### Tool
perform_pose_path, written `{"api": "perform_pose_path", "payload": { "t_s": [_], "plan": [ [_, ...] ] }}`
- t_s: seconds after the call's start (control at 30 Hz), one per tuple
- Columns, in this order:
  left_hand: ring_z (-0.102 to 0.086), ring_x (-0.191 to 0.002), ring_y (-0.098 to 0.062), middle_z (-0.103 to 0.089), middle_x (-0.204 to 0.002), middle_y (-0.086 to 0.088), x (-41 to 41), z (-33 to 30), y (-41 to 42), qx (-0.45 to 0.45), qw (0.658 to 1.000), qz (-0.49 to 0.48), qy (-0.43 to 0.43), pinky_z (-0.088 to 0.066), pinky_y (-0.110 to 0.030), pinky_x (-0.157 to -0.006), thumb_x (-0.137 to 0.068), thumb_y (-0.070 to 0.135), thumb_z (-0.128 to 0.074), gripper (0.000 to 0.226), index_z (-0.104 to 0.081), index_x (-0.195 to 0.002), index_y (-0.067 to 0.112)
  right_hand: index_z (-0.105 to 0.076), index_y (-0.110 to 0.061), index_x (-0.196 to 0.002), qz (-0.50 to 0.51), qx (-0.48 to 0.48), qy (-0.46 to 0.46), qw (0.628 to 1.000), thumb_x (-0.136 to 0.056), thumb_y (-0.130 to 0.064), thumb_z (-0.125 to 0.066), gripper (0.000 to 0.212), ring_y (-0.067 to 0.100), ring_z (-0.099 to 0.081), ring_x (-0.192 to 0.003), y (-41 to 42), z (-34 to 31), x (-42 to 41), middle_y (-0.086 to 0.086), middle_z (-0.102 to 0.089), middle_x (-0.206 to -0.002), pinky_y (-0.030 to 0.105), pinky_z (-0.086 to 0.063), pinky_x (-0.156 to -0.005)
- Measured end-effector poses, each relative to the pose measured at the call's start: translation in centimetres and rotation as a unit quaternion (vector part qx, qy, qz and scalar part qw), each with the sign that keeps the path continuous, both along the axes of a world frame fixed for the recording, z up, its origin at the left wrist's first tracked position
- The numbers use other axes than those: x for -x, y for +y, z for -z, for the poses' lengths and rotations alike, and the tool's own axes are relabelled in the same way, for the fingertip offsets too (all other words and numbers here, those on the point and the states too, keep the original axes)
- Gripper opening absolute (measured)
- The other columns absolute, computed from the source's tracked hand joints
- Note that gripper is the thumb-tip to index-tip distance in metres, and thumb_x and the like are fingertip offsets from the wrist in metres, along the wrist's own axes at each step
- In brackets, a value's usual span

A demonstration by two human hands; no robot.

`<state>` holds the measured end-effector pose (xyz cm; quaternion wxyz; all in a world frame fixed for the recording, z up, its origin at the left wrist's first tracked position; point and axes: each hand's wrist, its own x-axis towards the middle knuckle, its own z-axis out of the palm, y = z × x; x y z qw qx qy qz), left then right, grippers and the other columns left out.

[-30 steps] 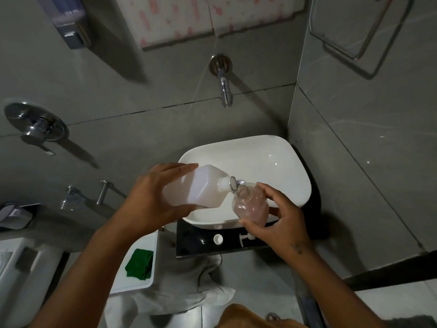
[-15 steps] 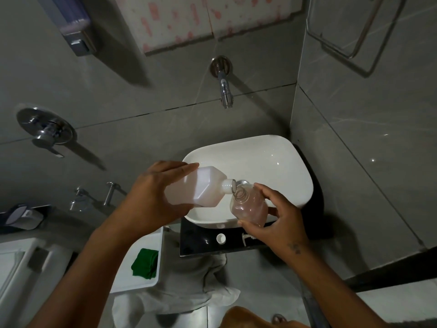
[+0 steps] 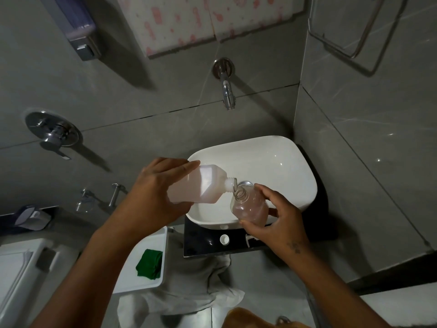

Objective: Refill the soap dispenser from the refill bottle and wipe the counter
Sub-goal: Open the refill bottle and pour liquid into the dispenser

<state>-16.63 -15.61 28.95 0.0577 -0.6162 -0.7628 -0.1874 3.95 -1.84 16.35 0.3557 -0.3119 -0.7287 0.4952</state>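
My left hand (image 3: 153, 197) grips a white translucent refill bottle (image 3: 201, 184), tipped on its side with its neck pointing right. The neck meets the open mouth of a clear soap dispenser bottle (image 3: 250, 207) holding pinkish liquid. My right hand (image 3: 281, 223) holds the dispenser tilted over the front rim of the white basin (image 3: 272, 162). A small white cap (image 3: 224, 239) and the white pump head (image 3: 249, 240) lie on the black counter (image 3: 201, 245). A folded green cloth (image 3: 149, 263) rests on a white tray (image 3: 142, 275) to the left.
A chrome tap (image 3: 226, 91) juts from the grey tiled wall above the basin. A wall-mounted dispenser (image 3: 80, 31) and a shower valve (image 3: 55, 136) sit at the left. A towel rail (image 3: 354, 31) hangs on the right wall. White cloth (image 3: 189, 292) drapes below the counter.
The view has drifted slightly, so things sit a little differently in frame. Both hands keep the two bottles mouth to mouth; the refill bottle's neck has edged up slightly.
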Motion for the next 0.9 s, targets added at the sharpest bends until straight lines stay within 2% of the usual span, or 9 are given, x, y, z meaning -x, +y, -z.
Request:
{"api": "perform_pose_path", "payload": {
  "t_s": [0.17, 0.33, 0.5, 0.7, 0.8, 0.9],
  "plan": [
    [-0.061, -0.11, -0.036, -0.07, -0.125, -0.01, -0.15, -0.03, 0.19, 0.003, 1.0, 0.008, 0.01, -0.056, -0.054, -0.084, -0.056, 0.002, -0.097, 0.084, -0.066, -0.134, 0.009, -0.062, -0.019, -0.134, 0.0, 0.003, -0.002, 1.0, -0.059, -0.02, -0.095, 0.082, 0.0, -0.06, -0.117, 0.33, 0.16, 0.02, -0.012, -0.065, -0.128, 0.007, -0.048, -0.088],
    [-0.061, -0.111, -0.036, -0.069, -0.125, -0.011, -0.16, 0.08, 0.51, 0.003, 1.0, 0.011, 0.022, -0.055, -0.055, -0.084, -0.055, 0.002, -0.097, 0.086, -0.065, -0.135, 0.009, -0.062, -0.019, -0.134, 0.001, 0.005, 0.001, 1.0, -0.059, -0.02, -0.095, 0.082, 0.0, -0.06, -0.117, 0.5, 0.27, 0.01, -0.011, -0.066, -0.128, 0.009, -0.049, -0.089],
    [-0.06, -0.112, -0.036, -0.069, -0.126, -0.01, -0.05, 0.32, 0.61, 0.01, 0.999, 0.011, 0.03, -0.055, -0.057, -0.085, -0.055, 0.002, -0.097, 0.088, -0.064, -0.136, 0.01, -0.061, -0.02, -0.134, 0.006, 0.001, -0.003, 1.0, -0.059, -0.023, -0.096, 0.083, -0.015, -0.053, -0.116, 0.68, 0.32, 0.02, -0.015, -0.064, -0.128, 0.002, -0.045, -0.086],
    [-0.061, -0.113, -0.037, -0.069, -0.127, -0.01, -0.08, 0.34, 0.72, 0.011, 0.999, 0.013, 0.039, -0.053, -0.056, -0.088, -0.054, 0.002, -0.097, 0.089, -0.064, -0.137, 0.01, -0.06, -0.021, -0.135, -0.001, -0.001, -0.004, 1.0, -0.06, -0.025, -0.095, 0.083, 0.0, -0.059, -0.12, 0.72, 0.5, -0.05, -0.013, -0.065, -0.13, 0.012, -0.051, -0.091],
    [-0.06, -0.113, -0.036, -0.068, -0.127, -0.01, -0.06, 0.35, 0.68, 0.012, 0.999, 0.01, 0.046, -0.051, -0.054, -0.09, -0.054, 0.003, -0.097, 0.09, -0.064, -0.137, 0.011, -0.06, -0.02, -0.135, 0.002, -0.004, -0.005, 1.0, -0.06, -0.025, -0.095, 0.083, -0.002, -0.058, -0.12, 0.71, 0.46, 0.07, -0.013, -0.065, -0.13, 0.009, -0.048, -0.091],
    [-0.06, -0.114, -0.037, -0.069, -0.128, -0.01, 0.03, 0.36, 0.66, 0.013, 0.999, 0.009, 0.052, -0.051, -0.057, -0.091, -0.054, 0.004, -0.098, 0.09, -0.064, -0.137, 0.011, -0.06, -0.02, -0.136, 0.002, 0.001, -0.004, 1.0, -0.061, -0.024, -0.095, 0.083, -0.002, -0.058, -0.12, 0.71, 0.39, 0.14, -0.013, -0.064, -0.131, 0.014, -0.051, -0.093]
  ]
}}
